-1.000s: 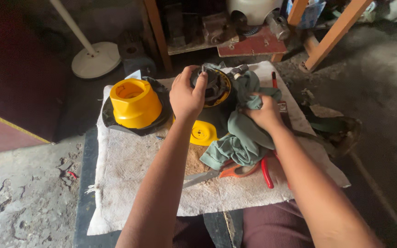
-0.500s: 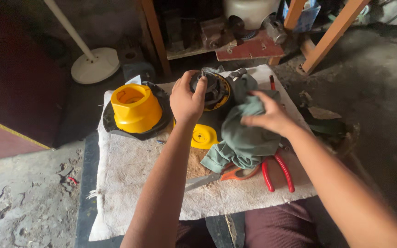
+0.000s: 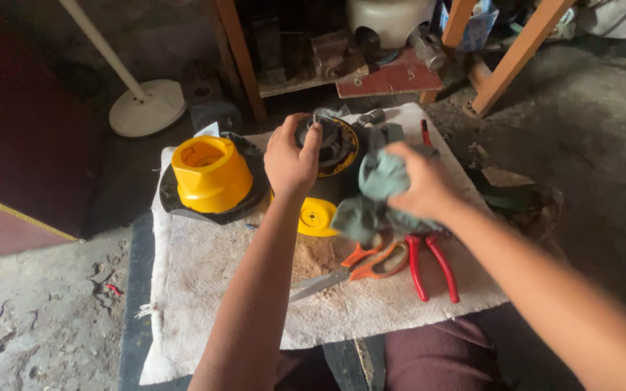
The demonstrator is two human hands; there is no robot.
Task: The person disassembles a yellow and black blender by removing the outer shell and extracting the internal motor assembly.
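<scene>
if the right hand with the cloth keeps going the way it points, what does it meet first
The right hand, bunching the grey-green cloth, points toward the upper left. First in that line is probably the dark round part with a yellow ring held by the left hand; depth is uncertain.

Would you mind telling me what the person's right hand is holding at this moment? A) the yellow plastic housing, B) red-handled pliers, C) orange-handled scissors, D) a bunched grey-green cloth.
D: the right hand is closed around a bunched grey-green cloth, while the red-handled pliers and orange-handled scissors lie on the white towel and the yellow housing stands untouched at the left.
</scene>
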